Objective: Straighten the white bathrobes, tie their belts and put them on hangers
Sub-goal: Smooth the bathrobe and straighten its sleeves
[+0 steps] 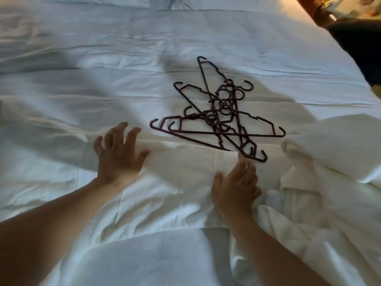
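We press both the left hand (118,150) and right hand (235,186), fingers spread and gripping nothing, on the near bathrobe (181,168); soft and limp, best lifted by its shoulders. Hangers (218,112) lie just beyond.

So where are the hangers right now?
In the head view the dark hangers lie in a crossed pile on the white bed, just right of the middle. They sit just beyond the right hand, with the left hand off to their left.
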The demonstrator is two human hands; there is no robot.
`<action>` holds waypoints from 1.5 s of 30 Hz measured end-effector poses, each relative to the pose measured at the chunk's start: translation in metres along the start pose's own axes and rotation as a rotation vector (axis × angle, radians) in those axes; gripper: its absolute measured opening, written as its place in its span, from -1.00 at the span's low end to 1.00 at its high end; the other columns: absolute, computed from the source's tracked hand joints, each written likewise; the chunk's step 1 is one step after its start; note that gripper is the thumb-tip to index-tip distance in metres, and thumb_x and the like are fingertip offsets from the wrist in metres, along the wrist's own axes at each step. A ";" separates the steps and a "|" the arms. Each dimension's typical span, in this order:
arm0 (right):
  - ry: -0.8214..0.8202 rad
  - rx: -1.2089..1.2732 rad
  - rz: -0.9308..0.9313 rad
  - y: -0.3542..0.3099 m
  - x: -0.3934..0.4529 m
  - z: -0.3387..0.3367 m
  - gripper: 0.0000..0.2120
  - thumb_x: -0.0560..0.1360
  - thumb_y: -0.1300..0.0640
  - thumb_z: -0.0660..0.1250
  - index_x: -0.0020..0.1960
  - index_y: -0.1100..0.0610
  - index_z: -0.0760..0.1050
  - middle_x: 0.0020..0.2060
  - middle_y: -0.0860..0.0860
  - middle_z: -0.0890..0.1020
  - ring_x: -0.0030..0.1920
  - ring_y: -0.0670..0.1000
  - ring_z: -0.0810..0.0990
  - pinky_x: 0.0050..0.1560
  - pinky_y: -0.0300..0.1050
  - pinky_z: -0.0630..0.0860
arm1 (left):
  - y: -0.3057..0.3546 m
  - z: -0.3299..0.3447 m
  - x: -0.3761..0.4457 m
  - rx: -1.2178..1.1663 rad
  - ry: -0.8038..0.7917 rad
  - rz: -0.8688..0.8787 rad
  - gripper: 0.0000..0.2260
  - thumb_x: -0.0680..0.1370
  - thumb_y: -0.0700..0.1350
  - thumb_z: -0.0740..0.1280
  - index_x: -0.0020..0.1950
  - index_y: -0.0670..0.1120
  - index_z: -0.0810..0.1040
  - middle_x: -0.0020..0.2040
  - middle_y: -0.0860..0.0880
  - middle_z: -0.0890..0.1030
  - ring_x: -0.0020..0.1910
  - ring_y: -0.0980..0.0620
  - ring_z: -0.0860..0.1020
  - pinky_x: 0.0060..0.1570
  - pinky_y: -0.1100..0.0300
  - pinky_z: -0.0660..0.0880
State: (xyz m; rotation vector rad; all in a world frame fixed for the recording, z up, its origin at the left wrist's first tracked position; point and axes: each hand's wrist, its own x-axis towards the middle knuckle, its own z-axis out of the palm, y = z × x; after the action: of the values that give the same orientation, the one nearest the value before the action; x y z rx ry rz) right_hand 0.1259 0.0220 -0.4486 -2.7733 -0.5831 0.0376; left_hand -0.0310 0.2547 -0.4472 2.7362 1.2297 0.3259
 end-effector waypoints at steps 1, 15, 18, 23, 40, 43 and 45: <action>0.038 -0.016 -0.066 -0.007 -0.004 0.001 -0.31 0.49 -0.03 0.32 0.53 0.21 0.26 0.47 0.31 0.32 0.38 0.33 0.40 0.17 0.29 0.41 | 0.000 0.001 -0.010 -0.016 0.032 -0.062 -0.45 0.52 0.19 0.25 0.46 0.01 0.31 0.53 -0.14 0.23 0.49 -0.24 0.23 0.38 -0.27 0.10; -0.364 -0.159 -0.450 -0.040 -0.034 0.040 -0.33 0.61 -0.31 -0.20 0.66 -0.11 -0.19 0.63 -0.01 -0.28 0.61 0.10 -0.32 0.54 0.33 -0.27 | -0.014 0.020 -0.031 -0.002 -0.363 -0.239 -0.29 0.49 0.44 -0.13 0.61 0.26 -0.11 0.65 -0.02 -0.24 0.61 -0.21 -0.21 0.50 -0.23 -0.25; -0.325 -0.172 -0.394 -0.066 -0.039 0.036 -0.28 0.58 -0.24 -0.19 0.65 0.06 0.08 0.65 0.12 -0.12 0.63 0.20 -0.18 0.53 0.42 -0.14 | -0.041 0.002 -0.023 -0.168 -0.149 -0.162 -0.39 0.52 0.31 -0.01 0.48 0.12 0.42 0.54 -0.04 0.36 0.51 -0.13 0.32 0.47 -0.06 0.18; -0.372 -0.081 -0.572 -0.141 -0.055 0.032 -0.32 0.60 -0.15 -0.04 0.63 0.16 0.04 0.62 0.17 -0.25 0.61 0.22 -0.30 0.51 0.35 -0.26 | -0.105 -0.031 -0.008 -0.407 0.064 -0.147 -0.71 0.45 -0.13 0.22 0.07 -0.01 0.67 0.09 0.03 0.69 0.12 -0.05 0.63 0.17 0.10 0.53; -0.690 -0.086 -0.608 -0.227 -0.021 0.096 -0.34 0.62 -0.36 -0.23 0.55 -0.20 -0.49 0.48 -0.14 -0.58 0.49 0.03 -0.59 0.43 0.32 -0.53 | -0.220 -0.045 0.076 0.327 -0.252 0.069 -0.79 0.58 -0.09 0.33 0.18 0.12 0.60 0.22 0.03 0.55 0.31 -0.15 0.42 0.34 -0.21 0.19; -0.653 -0.061 -0.602 -0.226 -0.022 0.102 -0.35 0.61 -0.36 -0.23 0.55 -0.22 -0.49 0.48 -0.16 -0.57 0.49 0.02 -0.59 0.43 0.31 -0.53 | -0.210 -0.044 0.104 0.345 -0.212 0.055 -0.75 0.56 -0.17 0.26 0.15 0.10 0.58 0.17 0.03 0.55 0.32 -0.15 0.39 0.40 -0.32 0.10; -0.637 -0.064 -0.592 -0.226 -0.021 0.106 -0.35 0.61 -0.35 -0.23 0.55 -0.22 -0.49 0.48 -0.16 -0.57 0.49 0.01 -0.59 0.44 0.31 -0.52 | -0.203 -0.037 0.118 0.334 -0.227 0.023 -0.78 0.59 -0.13 0.24 0.13 0.12 0.58 0.17 0.02 0.55 0.33 -0.15 0.37 0.39 -0.33 0.09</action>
State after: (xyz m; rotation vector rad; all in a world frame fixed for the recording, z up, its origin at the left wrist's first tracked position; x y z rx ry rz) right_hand 0.0088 0.2414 -0.4820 -2.4937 -1.5512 0.7921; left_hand -0.1102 0.4783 -0.4350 2.9551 1.2909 -0.2048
